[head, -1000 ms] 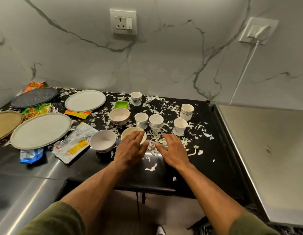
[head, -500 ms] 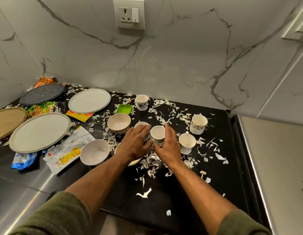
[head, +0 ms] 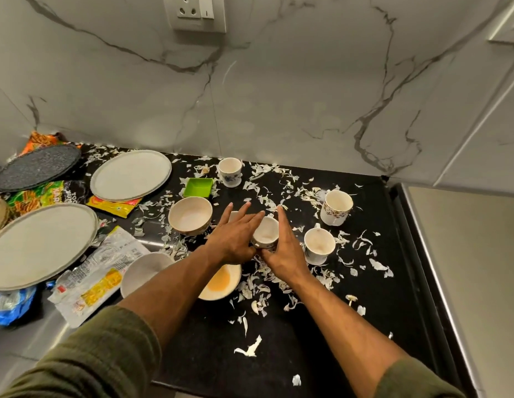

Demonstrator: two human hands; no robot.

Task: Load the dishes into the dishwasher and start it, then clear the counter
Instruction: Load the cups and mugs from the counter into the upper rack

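Sleeves green, low at 6 o'clock. Bowl with orange stain under left arm. Left hand flat, fingers straight, touching small cup from 9 o'clock. Right hand flat, fingers straight, pressing same cup from 3 o'clock. Cup on black counter, white peels all round. Mug just beside at 3 o'clock. Green dish farther, 11 o'clock. Big plates at 9 o'clock.
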